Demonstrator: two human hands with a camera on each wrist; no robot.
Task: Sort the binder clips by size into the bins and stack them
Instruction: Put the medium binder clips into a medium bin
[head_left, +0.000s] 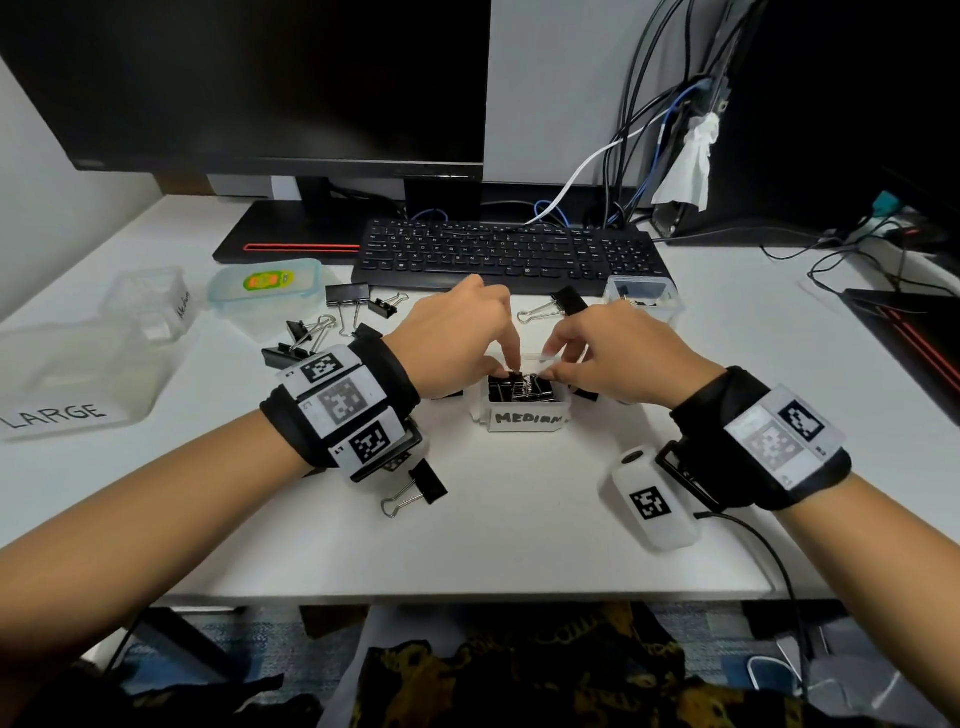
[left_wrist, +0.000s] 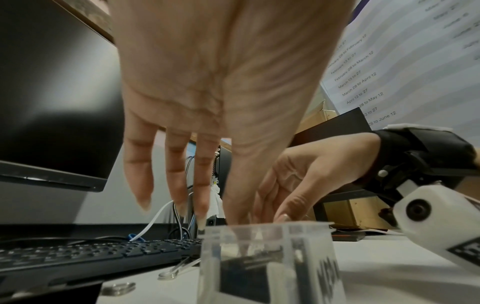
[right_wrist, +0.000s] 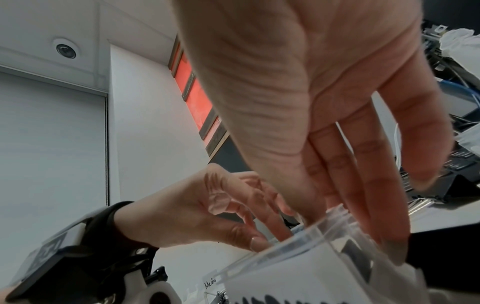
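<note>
Fingers (head_left: 511, 358) of the left hand (head_left: 457, 332) and the right hand (head_left: 618, 353) were both dipped into the medium bin (head_left: 524, 415), tips meeting over the binder clips (head_left: 524, 389) packed inside. Left thumb and forefinger looked pressed onto a clip, other three spread loose above the rim. Right fingertips sat on the far rim and on the clips; can't tell if either hand actually pinched one.

Judgement: step was seating and levelling the medium stack. Best done with light downward pressure, wire handles folded flat, bodies squared to the walls so the next bin would nest on top.

Room: bin was narrow, walls tight around both sets of fingertips, so lift straight up to exit. Loose clips lay just left of the left fingers (head_left: 306, 332), beyond the right fingers (head_left: 563, 304) and one near the left wrist (head_left: 415, 491). Small bin (head_left: 641, 296) sat beyond the right hand, keyboard (head_left: 509, 252) further back. Large bin (head_left: 67, 374) was well off to the left. Bare bench (head_left: 519, 545) lay nearer than the fingers.
</note>
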